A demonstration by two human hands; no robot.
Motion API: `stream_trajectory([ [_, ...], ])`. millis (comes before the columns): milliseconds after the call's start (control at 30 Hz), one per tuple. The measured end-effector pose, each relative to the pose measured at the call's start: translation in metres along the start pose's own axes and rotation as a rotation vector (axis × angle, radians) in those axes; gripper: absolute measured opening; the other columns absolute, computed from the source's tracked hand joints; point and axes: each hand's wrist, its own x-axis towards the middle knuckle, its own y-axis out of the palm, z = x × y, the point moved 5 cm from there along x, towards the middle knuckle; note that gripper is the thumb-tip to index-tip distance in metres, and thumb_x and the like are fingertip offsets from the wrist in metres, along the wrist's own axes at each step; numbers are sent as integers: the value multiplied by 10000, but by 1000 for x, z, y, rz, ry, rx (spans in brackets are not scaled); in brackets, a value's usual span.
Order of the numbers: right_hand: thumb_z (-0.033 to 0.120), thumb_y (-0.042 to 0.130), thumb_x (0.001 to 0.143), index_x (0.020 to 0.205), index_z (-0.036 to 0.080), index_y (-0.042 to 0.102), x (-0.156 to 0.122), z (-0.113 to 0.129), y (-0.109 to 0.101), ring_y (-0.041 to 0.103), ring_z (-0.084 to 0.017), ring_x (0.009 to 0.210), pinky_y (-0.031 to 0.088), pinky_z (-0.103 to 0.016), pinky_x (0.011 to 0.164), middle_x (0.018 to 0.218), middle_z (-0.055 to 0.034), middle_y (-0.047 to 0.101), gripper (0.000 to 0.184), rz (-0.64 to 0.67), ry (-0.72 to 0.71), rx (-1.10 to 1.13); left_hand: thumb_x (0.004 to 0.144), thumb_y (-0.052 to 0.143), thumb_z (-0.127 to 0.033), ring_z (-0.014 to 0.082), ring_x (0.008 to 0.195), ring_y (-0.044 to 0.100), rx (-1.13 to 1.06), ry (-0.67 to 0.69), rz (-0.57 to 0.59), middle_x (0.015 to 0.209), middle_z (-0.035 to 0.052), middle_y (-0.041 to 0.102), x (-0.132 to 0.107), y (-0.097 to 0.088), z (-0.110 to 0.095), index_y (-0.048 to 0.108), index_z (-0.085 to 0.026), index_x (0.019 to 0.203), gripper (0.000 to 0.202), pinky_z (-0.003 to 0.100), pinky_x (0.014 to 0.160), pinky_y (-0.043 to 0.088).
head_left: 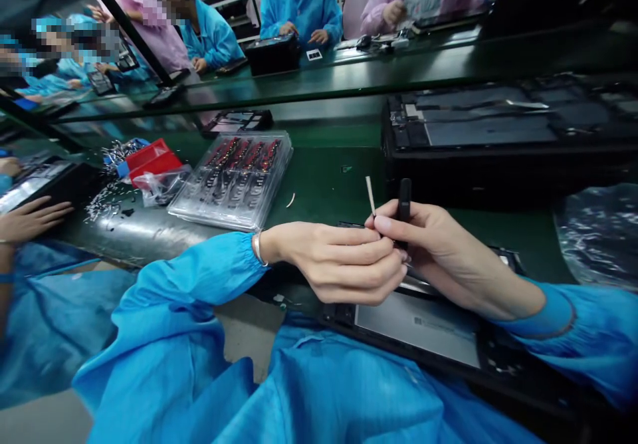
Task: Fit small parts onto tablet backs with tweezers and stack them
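My left hand and my right hand meet fingertip to fingertip above an opened tablet-like device with a silver panel. A thin off-white strip sticks up where the fingertips meet; which hand grips it I cannot tell. In my right hand is a slim black tool, its rounded end upward and its lower part hidden by the fingers. The fingers of my left hand are closed in a pinch, and what lies between them is hidden.
Left of my hands lies a clear plastic tray of small red-and-black parts. Beyond it are a red bin and loose bits. A stack of opened devices stands at right, near a clear plastic bag. A co-worker's hand rests at far left.
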Motion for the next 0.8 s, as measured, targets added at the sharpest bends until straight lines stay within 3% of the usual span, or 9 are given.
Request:
stream_trajectory([
  [67,412,905,736,832,181,744,1,4,-4,506,-95,624,405,-205,532,732,4,615,297,-50,-105,-77,1046,551,-258,135,1152,709,38,-109,-83,1177,-29,758,0,-6,3,727,-291,1101,188,241,1012,601],
  [100,413,893,748,844,185,755,2,8,-6,515,-101,624,413,-214,536,733,2,632,284,-77,-175,-140,1039,568,-253,141,1130,708,39,-237,-95,1151,-13,758,-1,-8,7,718,-277,1089,160,255,988,603],
  [200,385,833,809,888,195,784,-2,20,-8,539,-121,620,424,-252,553,758,-9,691,212,-165,-391,-396,1053,565,-291,161,899,699,41,-692,-40,979,49,736,-8,-9,23,676,-196,1038,147,287,776,587],
  [267,343,772,861,898,205,789,-7,28,-7,582,-147,649,448,-282,586,795,-15,722,144,-227,-512,-575,1073,528,-316,158,806,656,67,-844,33,911,56,704,-9,-8,27,652,-167,1000,207,289,708,538],
  [433,252,645,947,916,239,756,-18,38,3,642,-177,707,487,-319,653,801,-11,720,115,-225,-726,-900,1086,475,-232,148,799,611,64,-885,222,901,47,670,-3,-7,25,625,-153,956,213,267,722,491],
  [567,183,600,957,944,227,733,-20,34,5,653,-168,723,462,-309,645,835,-20,726,140,-181,-810,-1037,1061,445,-121,153,748,601,149,-822,287,863,43,667,6,-9,18,615,-145,972,194,278,687,467],
  [733,200,619,944,930,214,734,-15,29,4,652,-171,683,455,-305,625,794,-17,723,117,-157,-788,-1057,1031,505,-135,148,675,566,242,-750,199,764,14,626,4,-12,14,611,-163,886,182,294,622,421],
  [800,281,640,945,903,217,743,-12,28,0,661,-193,690,459,-319,620,813,-27,741,128,-177,-714,-1019,1029,487,-140,160,712,582,232,-811,253,791,23,637,-13,-11,22,622,-178,882,203,300,626,408],
])
